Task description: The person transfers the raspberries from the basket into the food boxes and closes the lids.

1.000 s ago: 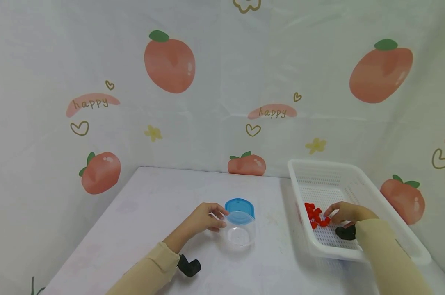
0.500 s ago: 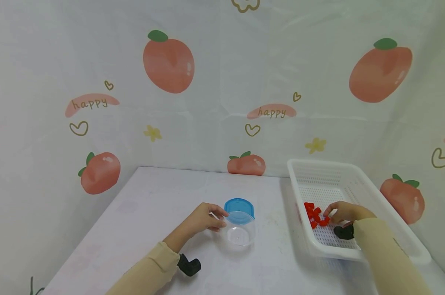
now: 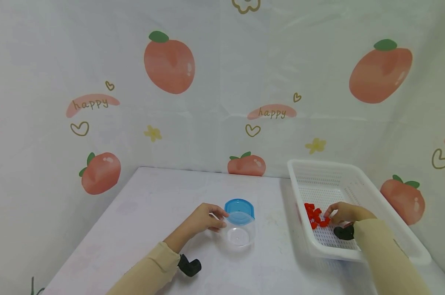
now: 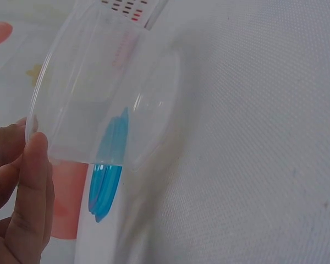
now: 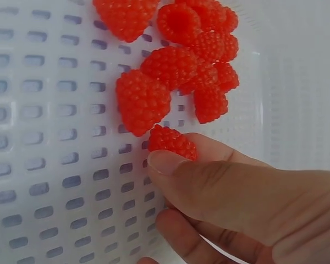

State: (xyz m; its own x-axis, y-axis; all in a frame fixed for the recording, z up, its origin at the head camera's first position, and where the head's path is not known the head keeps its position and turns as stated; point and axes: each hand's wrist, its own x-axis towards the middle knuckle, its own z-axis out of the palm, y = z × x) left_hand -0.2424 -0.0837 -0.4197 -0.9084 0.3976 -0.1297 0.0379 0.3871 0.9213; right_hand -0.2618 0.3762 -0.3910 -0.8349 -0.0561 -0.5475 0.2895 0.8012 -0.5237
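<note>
A clear plastic tub stands on the table, and my left hand pinches its rim between thumb and fingers. The left wrist view shows the same tub from the side, tilted by the camera. Inside the white basket, my right hand pinches one red raspberry between thumb and forefinger. Right beside it lie several more raspberries on the slotted floor, bunched toward the basket's left side. Part of the held raspberry is covered by the thumb.
Behind the tub lies a blue lid. The white perforated basket occupies the right side of the table, its walls rising around my right hand. A patterned curtain hangs at the table's back edge. Black straps sit at both wrists.
Hardly anything differs. My right hand has shifted very slightly left among the raspberries; my left hand and the tub stay in place.
</note>
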